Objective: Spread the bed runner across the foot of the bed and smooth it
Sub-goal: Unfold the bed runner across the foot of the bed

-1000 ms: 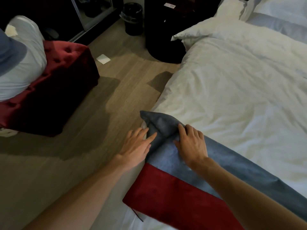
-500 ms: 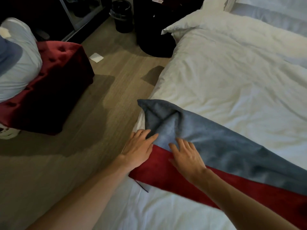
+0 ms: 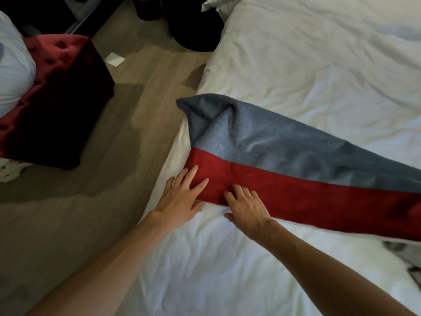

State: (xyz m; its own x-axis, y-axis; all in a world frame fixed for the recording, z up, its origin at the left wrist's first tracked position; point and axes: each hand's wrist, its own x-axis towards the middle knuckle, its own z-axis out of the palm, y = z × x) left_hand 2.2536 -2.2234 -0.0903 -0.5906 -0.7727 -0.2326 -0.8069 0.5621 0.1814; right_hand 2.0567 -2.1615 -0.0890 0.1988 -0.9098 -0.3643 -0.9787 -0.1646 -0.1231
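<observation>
A bed runner (image 3: 284, 160) with a grey band and a red band lies across the white duvet (image 3: 307, 71), running from the bed's left edge toward the right. Its grey end is bunched and folded at the left edge. My left hand (image 3: 182, 197) lies flat with straight fingers on the red band's near left corner. Beside it, my right hand (image 3: 246, 206) rests on the red band's near edge, fingers spread and slightly bent, thumb on the duvet.
A red tufted ottoman (image 3: 57, 94) with white bedding (image 3: 13, 71) on it stands on the wooden floor (image 3: 114, 137) left of the bed. A white paper scrap (image 3: 114, 59) lies on the floor. Dark furniture (image 3: 193, 26) stands near the bed's far corner.
Both hands slid from the grey band toward me onto the red band's near edge. The runner now lies wider open, with more of the red band showing.
</observation>
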